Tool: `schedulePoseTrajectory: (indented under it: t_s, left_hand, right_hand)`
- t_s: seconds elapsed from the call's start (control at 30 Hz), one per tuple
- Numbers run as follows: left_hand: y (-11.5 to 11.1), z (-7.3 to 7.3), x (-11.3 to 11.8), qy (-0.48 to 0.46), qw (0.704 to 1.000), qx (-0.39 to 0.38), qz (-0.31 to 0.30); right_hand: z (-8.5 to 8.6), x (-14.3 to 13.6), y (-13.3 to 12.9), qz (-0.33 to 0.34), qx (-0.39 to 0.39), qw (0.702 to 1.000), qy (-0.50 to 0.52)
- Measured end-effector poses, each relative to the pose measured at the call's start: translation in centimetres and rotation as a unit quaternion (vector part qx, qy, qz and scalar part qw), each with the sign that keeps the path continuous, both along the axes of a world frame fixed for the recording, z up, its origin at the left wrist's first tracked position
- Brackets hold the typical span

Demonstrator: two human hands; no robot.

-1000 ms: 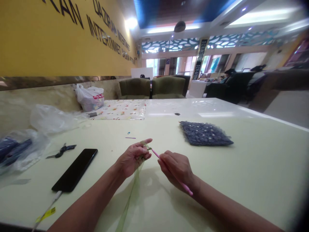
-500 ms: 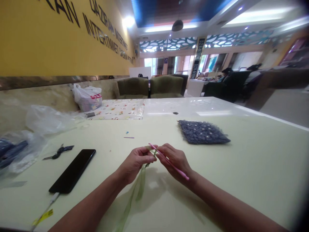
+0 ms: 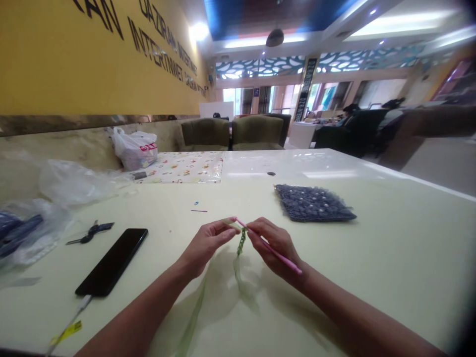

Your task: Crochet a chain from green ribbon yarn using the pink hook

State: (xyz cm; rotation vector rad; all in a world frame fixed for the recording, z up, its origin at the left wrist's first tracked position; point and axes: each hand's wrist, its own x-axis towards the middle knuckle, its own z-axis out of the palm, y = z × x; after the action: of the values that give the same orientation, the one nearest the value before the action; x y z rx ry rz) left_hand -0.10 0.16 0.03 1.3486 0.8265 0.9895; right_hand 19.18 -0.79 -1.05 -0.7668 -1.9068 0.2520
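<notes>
We lose sheer green ribbon at bottom edge; its run inside bare left hand hidden; tiny blue oval thing too small to identify

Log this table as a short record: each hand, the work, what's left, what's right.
Left hand: green ribbon across its forefinger
Right hand: gripping pink hook
Work: short green chain hanging between the hands
Left side: black phone on white cable; keys
Right side: dark beaded piece, lying flat
</notes>
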Motion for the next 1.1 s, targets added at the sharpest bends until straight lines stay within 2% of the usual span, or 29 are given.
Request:
schedulePoseTrajectory:
  t_s: [0.07, 0.13, 0.47, 0.7, 0.93, 1.1]
  left_hand:
    - [-0.3, -0.3, 0.4, -0.078, 0.994, -0.074, -0.018]
    - [-0.5, -0.6, 0.7, -0.114, 0.988, -0.105, -0.015]
    - [-0.1, 0.1, 0.2, -0.120, 0.987, -0.101, 0.039]
    - [-0.1, 0.1, 0.0, -0.086, 0.994, -0.039, 0.054]
    - [-0.4, 0.3, 0.2, 0.014, 0.996, 0.039, 0.073]
    - [-0.2, 0.4, 0.0, 0.027, 0.997, 0.046, 0.060]
  right_hand:
    - [-0.4, -0.2, 0.0, 0.003, 0.014, 0.999, -0.035]
    - [-0.5, -0.3, -0.1, 0.008, 0.016, 0.998, -0.053]
    - [1.0, 0.3, -0.5, 0.083, -0.021, 0.995, -0.046]
    - [1.0, 0.4, -0.3, 0.097, -0.039, 0.994, -0.042]
    - [0.5, 0.5, 0.0, 0.093, -0.050, 0.993, -0.047]
    - [0.0, 0.5, 0.2, 0.098, -0.059, 0.992, -0.053]
